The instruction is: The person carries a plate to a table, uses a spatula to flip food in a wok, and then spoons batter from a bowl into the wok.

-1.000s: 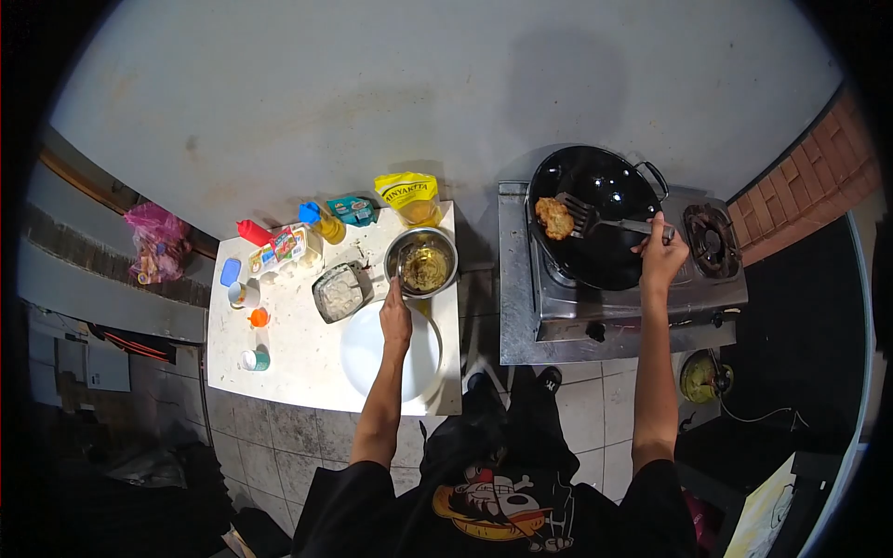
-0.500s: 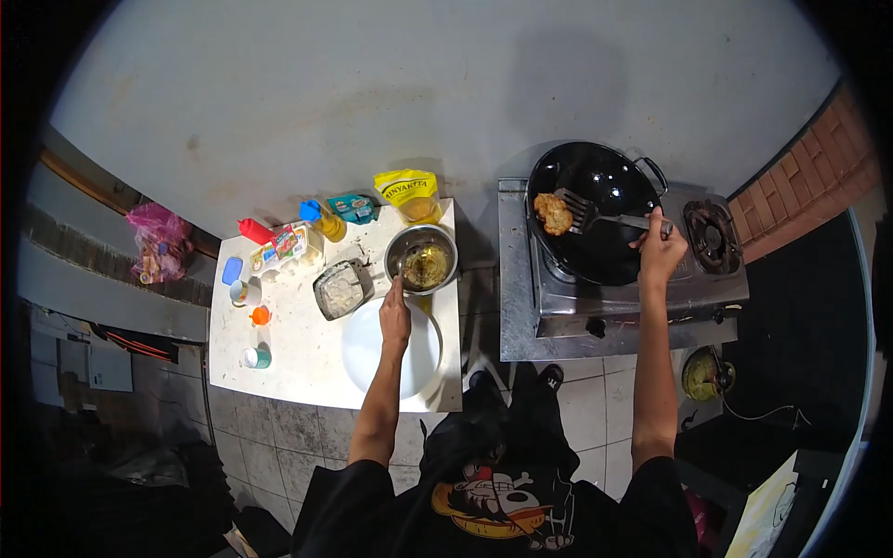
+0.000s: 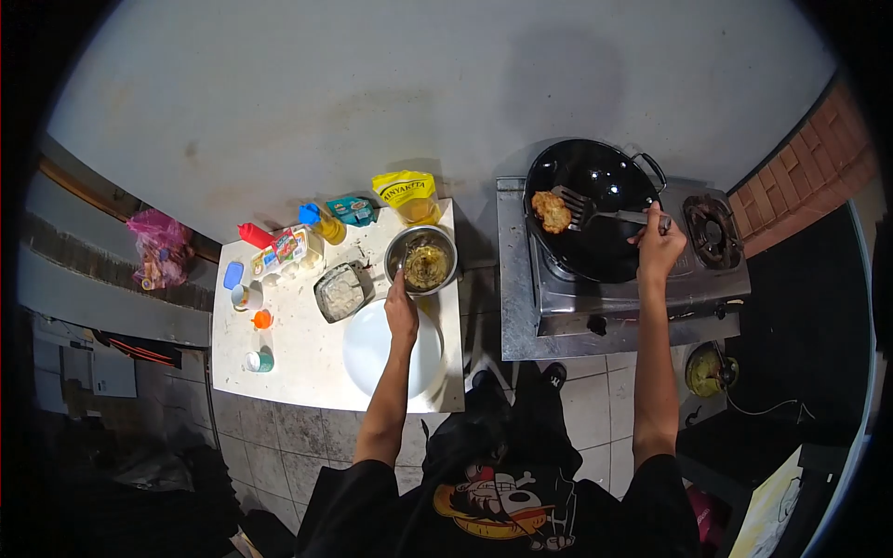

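Observation:
My right hand [image 3: 659, 245] is closed round the handle of a slotted spatula [image 3: 579, 206] above the black wok [image 3: 605, 256]. A browned fried piece [image 3: 551, 212] lies at the spatula's blade, on the wok's left side. My left hand [image 3: 400, 302] is closed at the front rim of a steel bowl [image 3: 395, 244], which holds a yellowish liquid mix; what its fingers grip is too small to make out. Under my left wrist is a large white plate [image 3: 367, 344]. A dish of white flour [image 3: 341, 292] sits left of the bowl.
The wok rests on a steel gas stove [image 3: 605, 323], with a bare burner [image 3: 712, 231] to its right. On the white table [image 3: 307, 377] stand a yellow oil pouch [image 3: 407, 197], a yellow bottle [image 3: 327, 226], a red bottle [image 3: 256, 234], a cup [image 3: 246, 297] and a small jar [image 3: 259, 361].
The view has shifted slightly. Both hands keep nearly the same places, and the fried piece remains at the spatula's blade.

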`<action>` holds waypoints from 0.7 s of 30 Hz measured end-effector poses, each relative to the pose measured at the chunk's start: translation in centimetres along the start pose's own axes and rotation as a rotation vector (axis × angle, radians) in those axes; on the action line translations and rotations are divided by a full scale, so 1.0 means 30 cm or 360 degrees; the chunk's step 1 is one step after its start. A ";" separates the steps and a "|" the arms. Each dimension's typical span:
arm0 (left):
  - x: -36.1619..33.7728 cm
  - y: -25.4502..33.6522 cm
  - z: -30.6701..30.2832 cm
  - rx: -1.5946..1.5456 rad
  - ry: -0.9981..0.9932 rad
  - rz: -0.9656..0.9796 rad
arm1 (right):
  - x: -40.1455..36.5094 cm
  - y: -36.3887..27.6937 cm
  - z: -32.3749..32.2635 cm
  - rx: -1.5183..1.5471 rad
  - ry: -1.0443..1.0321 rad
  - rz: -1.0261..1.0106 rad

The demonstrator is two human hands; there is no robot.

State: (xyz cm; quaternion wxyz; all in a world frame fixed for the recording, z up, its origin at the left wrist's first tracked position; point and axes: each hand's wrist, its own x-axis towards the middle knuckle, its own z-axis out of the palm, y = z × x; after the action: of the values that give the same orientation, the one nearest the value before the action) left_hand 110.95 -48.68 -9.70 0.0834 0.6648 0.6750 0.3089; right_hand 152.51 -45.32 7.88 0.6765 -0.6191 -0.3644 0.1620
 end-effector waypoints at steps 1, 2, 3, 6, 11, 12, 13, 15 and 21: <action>0.001 0.004 0.000 -0.0104 0.0050 -0.0084 | -0.002 0.002 0.001 0.0021 0.0001 -0.0009; 0.000 0.005 0.002 -0.0103 0.0048 -0.0083 | -0.003 0.005 0.001 0.0021 0.0003 -0.0008; 0.001 0.011 0.003 -0.0113 0.0076 -0.0072 | -0.002 0.009 0.000 0.0008 -0.0008 -0.0021; 0.001 0.036 -0.009 -0.0068 0.0017 -0.0038 | 0.000 0.005 -0.001 0.0007 -0.0021 -0.0021; -0.019 -0.012 0.007 0.0120 0.0021 0.0261 | 0.003 0.010 0.000 -0.0022 -0.0001 -0.0008; -0.025 -0.017 0.005 0.0116 -0.0009 0.0164 | 0.003 0.012 -0.002 -0.0010 -0.0004 -0.0007; -0.027 -0.022 0.004 0.0112 -0.0039 0.0066 | 0.004 0.012 -0.002 0.0002 -0.0007 -0.0006; -0.028 -0.030 0.005 0.0156 -0.0117 0.0127 | 0.001 0.006 -0.005 0.0006 -0.0008 -0.0003; -0.013 -0.033 -0.015 0.0218 -0.0170 0.0170 | 0.000 0.002 -0.003 0.0063 -0.0021 0.0019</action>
State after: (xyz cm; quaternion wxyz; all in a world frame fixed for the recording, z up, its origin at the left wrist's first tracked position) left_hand 109.92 -49.12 -9.99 0.0571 0.7195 0.6527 0.2302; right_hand 152.59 -45.36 7.83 0.6852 -0.6068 -0.3618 0.1773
